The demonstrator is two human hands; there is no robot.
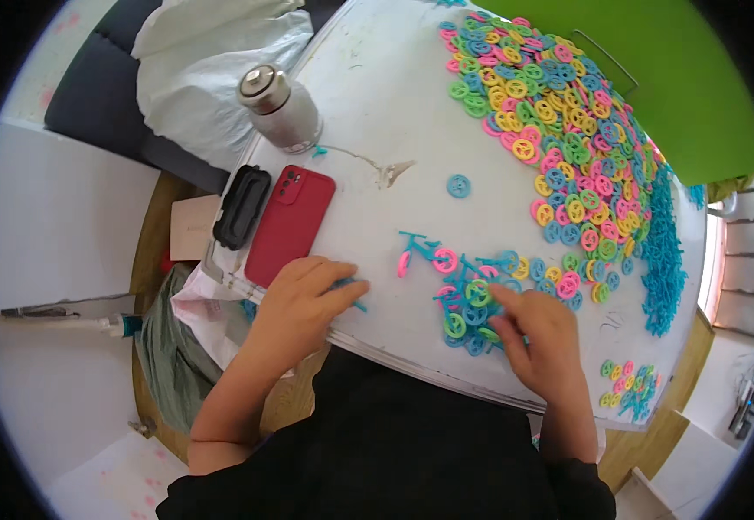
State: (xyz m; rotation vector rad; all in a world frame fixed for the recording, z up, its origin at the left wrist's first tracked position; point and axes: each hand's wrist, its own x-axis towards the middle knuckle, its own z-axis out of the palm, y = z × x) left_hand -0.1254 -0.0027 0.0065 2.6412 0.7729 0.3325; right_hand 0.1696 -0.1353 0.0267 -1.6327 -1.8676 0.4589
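My left hand (300,299) is at the table's near edge, beside the red phone. Its fingers are closed on a thin blue plastic piece (359,305), mostly hidden by the hand. My right hand (546,336) reaches over a small cluster of joined blue plastic frames (418,245) and little spoked wheels. Its thumb and forefinger are apart, close to a green wheel (478,293); no held thing shows between them. Pink wheels (445,260) sit on the blue frames at the cluster's left side. A lone blue wheel (458,186) lies farther back on the white table.
A large heap of coloured wheels (567,108) covers the far right, bordered by a pile of blue frames (663,260). A smaller mixed pile (628,388) lies near the right corner. The red phone (292,224), black case (242,208) and metal flask (280,113) stand left.
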